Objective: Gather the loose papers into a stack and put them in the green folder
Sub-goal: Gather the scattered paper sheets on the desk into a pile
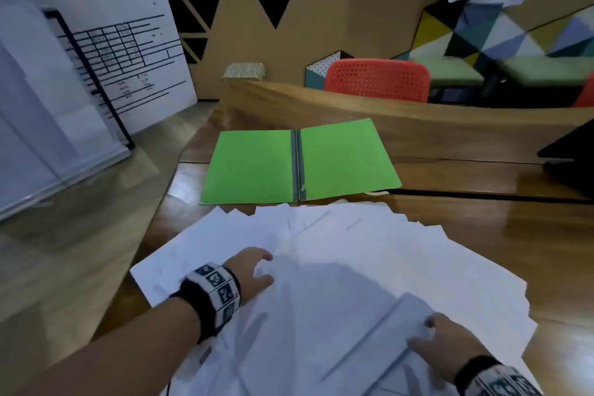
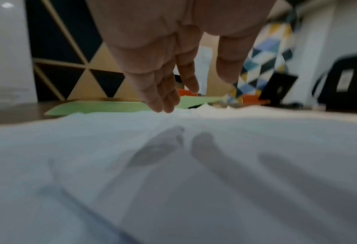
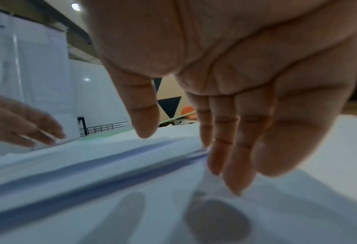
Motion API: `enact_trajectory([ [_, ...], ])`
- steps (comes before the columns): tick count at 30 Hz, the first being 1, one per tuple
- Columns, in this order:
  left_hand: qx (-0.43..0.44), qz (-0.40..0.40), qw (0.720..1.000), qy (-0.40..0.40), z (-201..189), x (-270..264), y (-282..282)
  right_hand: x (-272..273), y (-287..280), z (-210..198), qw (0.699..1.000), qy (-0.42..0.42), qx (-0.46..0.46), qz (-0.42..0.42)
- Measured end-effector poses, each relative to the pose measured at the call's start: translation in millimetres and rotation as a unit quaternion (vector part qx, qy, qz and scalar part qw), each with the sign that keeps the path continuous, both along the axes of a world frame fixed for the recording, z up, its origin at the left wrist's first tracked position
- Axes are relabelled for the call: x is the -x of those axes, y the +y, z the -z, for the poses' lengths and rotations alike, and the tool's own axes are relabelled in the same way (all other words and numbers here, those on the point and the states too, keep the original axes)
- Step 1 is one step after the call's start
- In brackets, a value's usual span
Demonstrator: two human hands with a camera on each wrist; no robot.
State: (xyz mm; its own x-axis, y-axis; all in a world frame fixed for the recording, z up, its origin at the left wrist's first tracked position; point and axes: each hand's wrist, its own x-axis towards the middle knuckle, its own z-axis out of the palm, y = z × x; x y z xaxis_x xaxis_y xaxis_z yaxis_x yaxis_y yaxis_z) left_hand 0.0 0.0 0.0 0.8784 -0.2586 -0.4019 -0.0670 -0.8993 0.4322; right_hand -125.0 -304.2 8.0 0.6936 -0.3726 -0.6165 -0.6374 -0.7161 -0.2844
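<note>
Much of the loose papers [image 1: 337,267] is hard to read: the sheets overlap in a wide fan, their near edge runs out of the head view below my forearms, and any print on them is blurred away. My wrist views are soft with blur too. My left hand [image 1: 249,270] hovers palm down over the left part of the spread, fingers [image 2: 163,92] straight and loosely apart; whether the tips touch the paper I cannot tell. My right hand [image 1: 440,344] is low at the right side, fingers [image 3: 235,148] extended and spread, their tips down at a raised edge of a few sheets, thumb apart from them, nothing pinched.

The green folder [image 1: 299,164] lies open and flat on the desk [image 1: 482,235] just beyond the papers, its dark spine running down the middle; the far tips of the fan nearly meet its near edge. Bare polished wood shows to the right of the papers and at the desk's left corner. A dark object [image 1: 569,151] is cut off by the right border. Beyond a wooden partition stands a perforated red chair [image 1: 376,79].
</note>
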Motion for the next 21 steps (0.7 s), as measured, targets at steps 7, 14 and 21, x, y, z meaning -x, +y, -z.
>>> enact_trajectory([
  [7, -0.087, -0.011, 0.994, 0.066, 18, -8, -35, -21, 22, 21, 0.958, -0.104, -0.185, 0.191],
  [14, 0.092, -0.027, 0.984, 0.148, 12, 25, -41, -37, 17, 25, 0.916, -0.216, -0.214, 0.261],
  [21, 0.242, -0.135, 0.952, 0.131, 7, 31, -20, -46, 22, 35, 0.871, -0.127, -0.405, 0.248],
])
